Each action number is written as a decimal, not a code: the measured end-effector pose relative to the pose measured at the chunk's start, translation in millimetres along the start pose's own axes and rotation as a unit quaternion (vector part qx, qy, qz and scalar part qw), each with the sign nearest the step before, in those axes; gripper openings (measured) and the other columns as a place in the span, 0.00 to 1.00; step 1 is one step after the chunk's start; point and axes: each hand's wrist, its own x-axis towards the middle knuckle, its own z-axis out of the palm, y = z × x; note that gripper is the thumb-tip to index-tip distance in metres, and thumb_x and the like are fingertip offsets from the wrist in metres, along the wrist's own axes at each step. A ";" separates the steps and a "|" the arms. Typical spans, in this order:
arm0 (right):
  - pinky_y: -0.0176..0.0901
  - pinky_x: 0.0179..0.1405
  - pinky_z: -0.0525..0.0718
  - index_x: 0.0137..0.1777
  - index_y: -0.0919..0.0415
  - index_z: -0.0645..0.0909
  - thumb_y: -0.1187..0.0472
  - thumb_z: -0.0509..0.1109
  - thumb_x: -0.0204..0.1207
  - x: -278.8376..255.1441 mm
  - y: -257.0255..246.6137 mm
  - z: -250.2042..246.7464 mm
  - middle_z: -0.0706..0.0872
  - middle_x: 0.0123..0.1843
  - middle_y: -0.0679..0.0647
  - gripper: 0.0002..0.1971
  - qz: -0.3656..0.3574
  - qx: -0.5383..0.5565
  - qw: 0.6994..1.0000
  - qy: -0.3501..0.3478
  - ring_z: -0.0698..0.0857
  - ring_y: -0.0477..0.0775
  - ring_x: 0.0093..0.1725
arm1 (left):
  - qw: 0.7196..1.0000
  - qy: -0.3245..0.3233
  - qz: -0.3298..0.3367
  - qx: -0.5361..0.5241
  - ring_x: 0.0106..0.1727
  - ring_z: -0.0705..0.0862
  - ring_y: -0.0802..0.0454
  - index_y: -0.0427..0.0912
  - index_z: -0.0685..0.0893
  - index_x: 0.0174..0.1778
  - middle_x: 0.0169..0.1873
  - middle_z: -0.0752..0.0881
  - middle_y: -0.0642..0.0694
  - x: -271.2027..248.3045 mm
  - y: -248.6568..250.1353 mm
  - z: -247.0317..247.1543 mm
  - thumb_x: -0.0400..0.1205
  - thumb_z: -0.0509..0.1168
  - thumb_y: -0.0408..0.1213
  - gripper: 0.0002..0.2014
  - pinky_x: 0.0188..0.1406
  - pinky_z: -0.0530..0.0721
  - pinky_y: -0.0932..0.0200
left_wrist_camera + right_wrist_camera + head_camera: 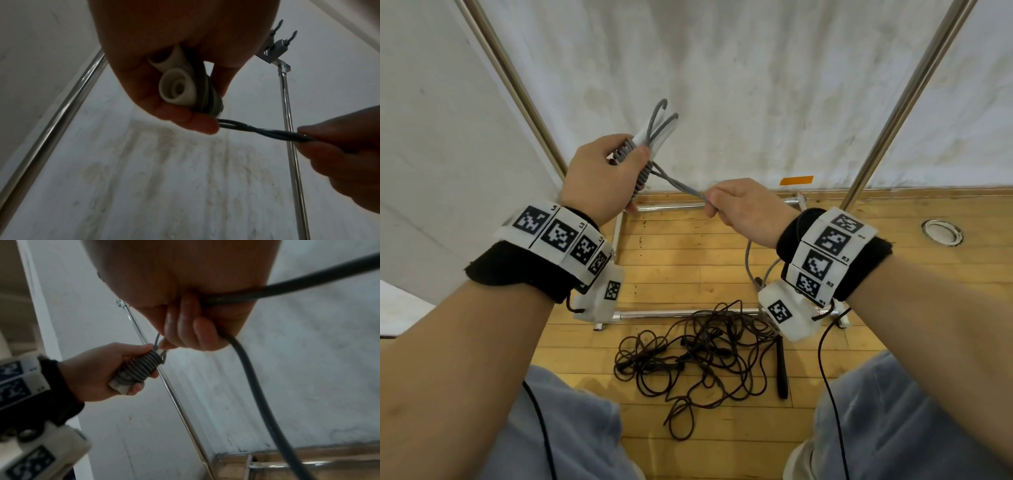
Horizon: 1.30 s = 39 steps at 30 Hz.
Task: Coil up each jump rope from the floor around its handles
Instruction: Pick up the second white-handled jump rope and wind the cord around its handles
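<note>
My left hand grips two white handles of a grey jump rope held side by side, with several grey turns wound round them. Two rope ends loop out of the handle tops. A doubled grey strand runs taut from the coil to my right hand, which pinches it in a fist. The rest of the grey rope drops below that hand toward the floor. A tangled dark jump rope with black handles lies on the wooden floor between my knees.
A chrome rack frame stands ahead, with slanting poles and low base bars on the floor. Behind it hangs a white sheet. A round metal floor socket lies at the right. An orange tape mark sits by the skirting.
</note>
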 end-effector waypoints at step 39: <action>0.30 0.19 0.65 0.34 0.66 0.83 0.42 0.73 0.70 7.1 3.3 -22.4 0.66 0.18 0.44 0.23 -0.002 -0.030 0.994 0.107 0.66 0.43 0.18 | 0.910 -0.229 0.184 0.293 0.26 0.76 0.60 0.54 0.75 0.27 0.18 0.73 0.53 -43.8 0.8 39.8 0.74 0.66 0.63 0.19 0.23 0.62 0.60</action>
